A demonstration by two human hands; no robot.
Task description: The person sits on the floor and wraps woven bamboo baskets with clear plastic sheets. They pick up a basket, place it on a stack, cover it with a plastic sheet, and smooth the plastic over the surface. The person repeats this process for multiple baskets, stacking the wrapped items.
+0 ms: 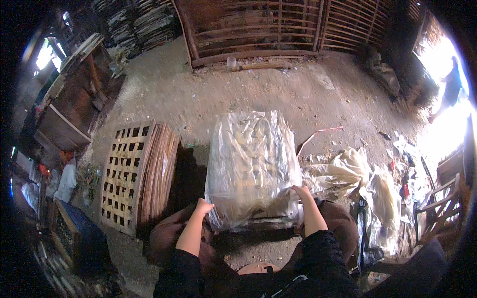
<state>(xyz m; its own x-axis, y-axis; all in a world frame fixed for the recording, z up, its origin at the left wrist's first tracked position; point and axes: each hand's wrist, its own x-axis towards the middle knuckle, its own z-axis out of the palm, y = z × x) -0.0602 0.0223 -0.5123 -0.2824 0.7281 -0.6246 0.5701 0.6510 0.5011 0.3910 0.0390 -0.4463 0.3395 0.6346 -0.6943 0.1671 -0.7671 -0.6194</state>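
Note:
A clear plastic sheet lies wrinkled over a pale wooden lattice tray between my knees, and the tray's square openings show only faintly through it. My left hand is closed on the sheet's near left edge. At the near right edge, my right hand grips the same plastic. What lies beneath the lattice is hidden by the sheet. To the left stands a stack of wooden lattice trays, with the square-holed face of the top one showing.
Crumpled cream-coloured plastic sheeting lies on the dirt floor at my right. A slatted bamboo rack stands at the far side. Left are a wooden bench-like structure and a dark box. A person is at the bright opening.

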